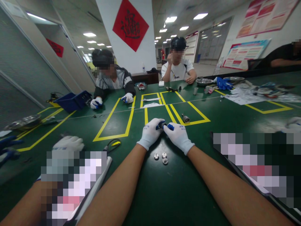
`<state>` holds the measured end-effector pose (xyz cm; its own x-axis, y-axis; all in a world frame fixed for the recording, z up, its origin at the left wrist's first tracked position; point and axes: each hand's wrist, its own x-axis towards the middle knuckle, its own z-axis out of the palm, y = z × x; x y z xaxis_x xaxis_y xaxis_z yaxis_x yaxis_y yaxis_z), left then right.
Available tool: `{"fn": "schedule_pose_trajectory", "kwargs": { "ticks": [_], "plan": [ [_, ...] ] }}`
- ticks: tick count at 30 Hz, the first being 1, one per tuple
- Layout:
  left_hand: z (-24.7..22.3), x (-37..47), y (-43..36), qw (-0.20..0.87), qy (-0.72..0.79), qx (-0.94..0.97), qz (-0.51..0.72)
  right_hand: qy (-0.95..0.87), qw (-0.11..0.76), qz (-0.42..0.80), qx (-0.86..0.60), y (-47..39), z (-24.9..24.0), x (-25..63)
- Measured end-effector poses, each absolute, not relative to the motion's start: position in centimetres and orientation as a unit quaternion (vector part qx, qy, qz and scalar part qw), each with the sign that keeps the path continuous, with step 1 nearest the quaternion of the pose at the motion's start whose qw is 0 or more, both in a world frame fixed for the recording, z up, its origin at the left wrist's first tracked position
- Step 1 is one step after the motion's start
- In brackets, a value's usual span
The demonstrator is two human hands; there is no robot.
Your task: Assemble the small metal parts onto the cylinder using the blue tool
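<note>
My left hand [152, 130] and my right hand [176, 133] meet above the green table, each in a white knit glove with blue-coated fingers. Between their fingertips they grip a small dark cylindrical part [161, 124]; most of it is hidden by the gloves. Closer to me, below the wrists, lie three small round metal discs with raised centres [156, 156]. A grey metal cylindrical fitting [185, 118] rests on its side beyond my right hand, inside a yellow-taped rectangle.
Yellow tape [113, 137] marks rectangles on the green table [162, 194]. A looped dark cable with a yellow tag [115, 143] lies at left. Co-workers' gloved hands [68, 143] are nearby. Further off are a blue bin [71, 102], metal bowl [204, 82] and papers [244, 94].
</note>
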<state>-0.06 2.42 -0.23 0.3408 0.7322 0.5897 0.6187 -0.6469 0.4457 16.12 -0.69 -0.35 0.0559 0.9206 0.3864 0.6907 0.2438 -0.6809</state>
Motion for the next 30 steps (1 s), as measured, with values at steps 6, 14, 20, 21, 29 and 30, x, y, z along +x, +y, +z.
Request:
{"fn": "schedule_pose_trajectory", "kwargs": {
  "ticks": [6, 14, 20, 21, 29, 30],
  "plan": [
    [-0.2, -0.1, 2.5, 0.078, 0.423, 0.814, 0.391, -0.661, 0.405, 0.125, -0.619, -0.7, -0.3, 16.0],
    [0.0, -0.1, 2.5, 0.088, 0.439, 0.8, 0.4, -0.625, 0.465, 0.103, -0.619, -0.9, -0.2, 16.0],
    [0.2, -0.1, 2.4, 0.084, 0.437, 0.802, 0.398, -0.623, 0.474, 0.11, -0.612, -0.8, -0.2, 16.2],
    [0.2, -0.1, 2.4, 0.084, 0.438, 0.801, 0.398, -0.626, 0.476, 0.113, -0.607, -0.7, -0.2, 16.2],
    [-0.1, -0.2, 2.7, 0.088, 0.447, 0.8, 0.391, -0.652, 0.497, 0.111, -0.562, -0.1, -1.1, 16.0],
    [-0.1, -0.1, 2.7, 0.088, 0.446, 0.802, 0.389, -0.661, 0.498, 0.106, -0.552, 0.0, -1.2, 16.0]
  ]
}}
